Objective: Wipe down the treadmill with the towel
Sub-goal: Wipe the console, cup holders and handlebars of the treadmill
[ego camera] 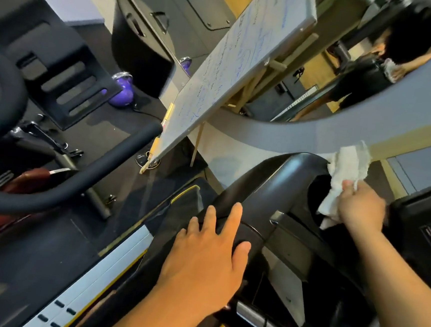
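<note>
The right hand [361, 207] grips the towel [350, 162]; the left hand [209, 256], spread flat on the treadmill [272, 184] beside it, could smudge wiped plastic.

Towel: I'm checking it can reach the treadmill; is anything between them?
Nothing visible. The right hand grips the towel directly against the treadmill housing; the left hand rests flat on it, well aside.

Looks dark and matte, as a gym floor [124, 121] does. Bears a purple kettlebell [121, 90] with a thin black cable [146, 112] just beside it, a second kettlebell [185, 65] farther back (partly hidden) and the wooden legs of a whiteboard easel [230, 68] — and, nearest, carries the black treadmill [273, 173].
</note>
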`<state>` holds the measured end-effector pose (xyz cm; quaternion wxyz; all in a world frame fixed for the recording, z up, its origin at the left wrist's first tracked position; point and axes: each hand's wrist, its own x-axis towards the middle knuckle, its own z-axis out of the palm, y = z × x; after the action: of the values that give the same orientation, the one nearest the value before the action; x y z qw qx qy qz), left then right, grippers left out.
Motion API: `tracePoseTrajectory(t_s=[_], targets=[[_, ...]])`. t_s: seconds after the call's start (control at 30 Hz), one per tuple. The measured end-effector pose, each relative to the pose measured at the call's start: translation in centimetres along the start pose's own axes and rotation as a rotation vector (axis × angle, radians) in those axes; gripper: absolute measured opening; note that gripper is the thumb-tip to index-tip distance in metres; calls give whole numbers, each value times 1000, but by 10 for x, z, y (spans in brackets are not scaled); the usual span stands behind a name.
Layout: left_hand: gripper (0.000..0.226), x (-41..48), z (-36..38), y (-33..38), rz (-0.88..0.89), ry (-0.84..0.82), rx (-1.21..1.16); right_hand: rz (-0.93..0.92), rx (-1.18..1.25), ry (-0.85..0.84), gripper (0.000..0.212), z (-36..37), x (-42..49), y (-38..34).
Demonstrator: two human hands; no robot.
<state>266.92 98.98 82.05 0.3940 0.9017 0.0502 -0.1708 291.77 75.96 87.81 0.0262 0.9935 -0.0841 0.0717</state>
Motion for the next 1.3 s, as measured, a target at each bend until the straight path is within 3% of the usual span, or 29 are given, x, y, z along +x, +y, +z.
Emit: tracePoseTrajectory(t_s=[0.27,0.4,0.73,0.97,1.1,1.2,1.3], targets=[[70,0,13,4,166,218,298,-107,-47,15,47,4,11,16],[77,12,16,17,300,100,581,-161,-50,24,44,7,14,24],[85,71,0,42,384,83,499,-144,3,-66,43,-10,21,-1],[75,119,-8,70,341,77,426,-305,172,-83,44,-4,9,-36],[89,139,-9,84,304,84,506,-483,157,-18,33,-9,-29,-34],[99,142,-10,90,288,85,521,-373,130,-187,18,-3,-30,4],[102,139,-11,89,300,104,496,-249,92,-210,21,-1,-25,28]])
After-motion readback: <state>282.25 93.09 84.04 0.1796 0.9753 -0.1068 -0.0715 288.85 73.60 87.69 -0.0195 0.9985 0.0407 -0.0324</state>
